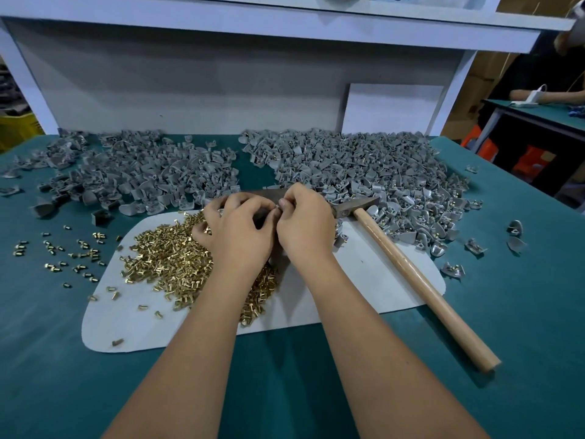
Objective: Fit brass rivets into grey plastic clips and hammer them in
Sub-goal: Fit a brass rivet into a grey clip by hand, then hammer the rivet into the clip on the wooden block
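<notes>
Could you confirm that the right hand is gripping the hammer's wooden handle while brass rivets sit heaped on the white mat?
Not quite: the head view shows the hammer lying untouched on the white mat. The right hand meets the left hand, pinching a small part. The brass rivets are heaped as you say.

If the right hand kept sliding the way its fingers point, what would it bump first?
The right hand points left and away, so it would probably meet the left hand's fingertips first; they are already nearly touching. Depth is unclear.
</notes>
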